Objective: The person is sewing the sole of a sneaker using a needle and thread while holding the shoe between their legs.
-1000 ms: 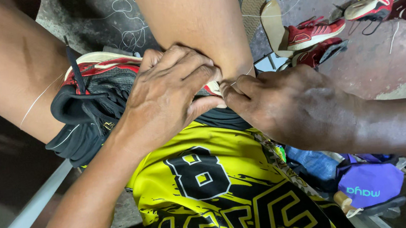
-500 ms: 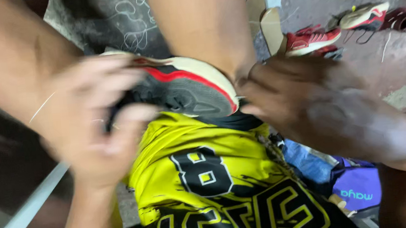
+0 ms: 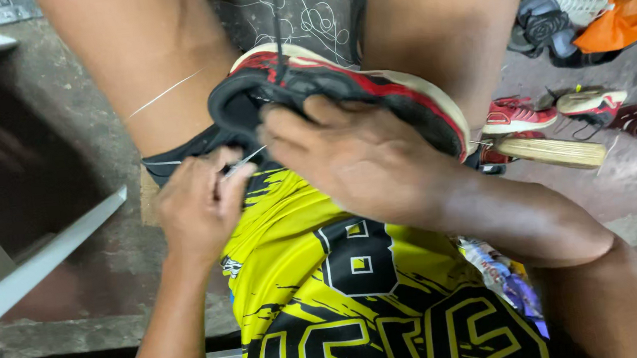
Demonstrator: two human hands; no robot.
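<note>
One black sports shoe with a red-and-cream sole (image 3: 372, 92) lies sideways between the person's knees, above the yellow-and-black jersey (image 3: 328, 279). Right hand (image 3: 355, 156) clamps its upper, fingers curled. Left hand (image 3: 196, 206), just beside, pinches a thin metal needle (image 3: 243, 161)

Shoe (image 3: 341, 91): black upper looks like matt synthetic or cloth, sole edge smooth rubber, red and cream, slightly scuffed. Needle (image 3: 243, 161) at left hand (image 3: 196, 206): thin, bright metal, shiny. Thread (image 3: 166, 94): fine, pale, faint sheen. Jersey (image 3: 344, 278): yellow and black cloth, smooth, slight gloss on the print. Right hand (image 3: 367, 159) presses on the sole rubber. Handle (image 3: 553, 152): pale wood, bare, dull. Floor (image 3: 631, 195): rough concrete, dusty, matt. Bag (image 3: 629, 13): orange, thin plastic, crinkled, glossy. Panel (image 3: 38, 256) at left: grey, smooth, material unclear.
</note>
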